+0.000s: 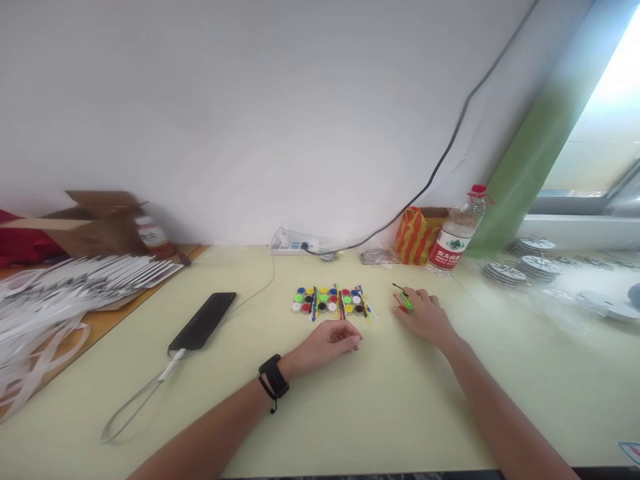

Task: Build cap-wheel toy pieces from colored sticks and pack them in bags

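Note:
My left hand (330, 340) rests on the table just in front of a set of small round plastic discs (323, 299), its fingers curled in and nothing visible between them. The discs lie in rows, with coloured centres and clear rims. Thin arrow-tipped plastic sticks (314, 305) in several colours lie in bunches between and beside them. Further right, my right hand (425, 317) is closed around a few small plastic pieces (409, 305); green, red and black parts stick out between thumb and fingers. Its fingertips partly cover these pieces.
A black phone (204, 321) with a white cable (173, 365) lies at left, near a pile of white strips (100, 287). A power strip (295, 248) sits against the wall. At back right stand a water bottle (456, 233), a striped bag (414, 237) and stacked discs (537, 267).

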A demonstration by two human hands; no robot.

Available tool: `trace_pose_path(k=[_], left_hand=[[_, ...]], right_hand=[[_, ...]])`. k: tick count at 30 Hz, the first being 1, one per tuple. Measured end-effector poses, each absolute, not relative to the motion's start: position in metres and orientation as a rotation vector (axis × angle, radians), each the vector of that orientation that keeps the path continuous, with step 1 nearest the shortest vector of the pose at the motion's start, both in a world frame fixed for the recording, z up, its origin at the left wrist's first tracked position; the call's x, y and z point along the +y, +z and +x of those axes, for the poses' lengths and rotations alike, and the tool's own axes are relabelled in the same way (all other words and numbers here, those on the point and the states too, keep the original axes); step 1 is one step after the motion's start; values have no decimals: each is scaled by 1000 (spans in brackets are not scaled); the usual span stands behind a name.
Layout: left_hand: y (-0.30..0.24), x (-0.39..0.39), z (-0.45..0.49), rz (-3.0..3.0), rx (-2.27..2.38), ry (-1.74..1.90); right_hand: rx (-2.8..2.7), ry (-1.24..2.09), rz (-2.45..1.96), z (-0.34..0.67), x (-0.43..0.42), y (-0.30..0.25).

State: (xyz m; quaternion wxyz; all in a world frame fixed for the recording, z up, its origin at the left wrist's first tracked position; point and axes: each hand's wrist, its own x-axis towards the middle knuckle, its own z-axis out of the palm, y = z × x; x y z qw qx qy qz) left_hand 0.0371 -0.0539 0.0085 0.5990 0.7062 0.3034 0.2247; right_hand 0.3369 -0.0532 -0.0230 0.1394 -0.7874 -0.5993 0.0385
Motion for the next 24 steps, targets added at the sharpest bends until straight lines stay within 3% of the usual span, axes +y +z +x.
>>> trace_pose_path(k=[19, 24], left_hand=[[11, -58, 36, 1817, 696, 528], [8, -56, 36, 1818, 704, 546]], right_hand=[[-1868, -199, -2186, 316, -32, -10], [-1970, -24, -2395, 303, 10, 2]])
